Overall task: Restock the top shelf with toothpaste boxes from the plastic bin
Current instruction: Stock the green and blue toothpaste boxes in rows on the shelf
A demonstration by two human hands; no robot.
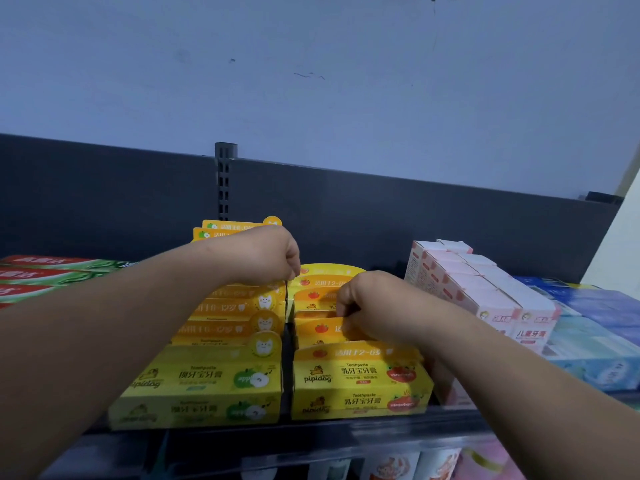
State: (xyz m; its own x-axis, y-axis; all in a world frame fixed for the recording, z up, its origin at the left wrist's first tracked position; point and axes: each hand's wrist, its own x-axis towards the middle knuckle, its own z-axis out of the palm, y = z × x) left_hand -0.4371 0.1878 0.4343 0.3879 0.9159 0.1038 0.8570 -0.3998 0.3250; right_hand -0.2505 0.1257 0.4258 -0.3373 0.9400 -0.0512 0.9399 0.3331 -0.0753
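Observation:
Two rows of yellow toothpaste boxes fill the middle of the top shelf (311, 431). The left row, apple-flavour boxes (207, 379), runs back to the dark rear panel. The right row holds strawberry-flavour boxes (360, 375). My left hand (266, 254) reaches over the left row with its fingers curled down at the gap between the rows, on the edge of an apple box there. My right hand (367, 306) has its fingers curled on the top flap of an orange-topped strawberry box (322, 329) in the middle of the right row. The plastic bin is out of view.
Red-and-green toothpaste boxes (45, 275) lie at the left. Pink-and-white boxes (485, 289) stand right of the yellow rows, with blue boxes (595, 344) beyond them. A slotted upright (224, 181) rises at the back panel. A lower shelf with more goods (398, 465) shows below.

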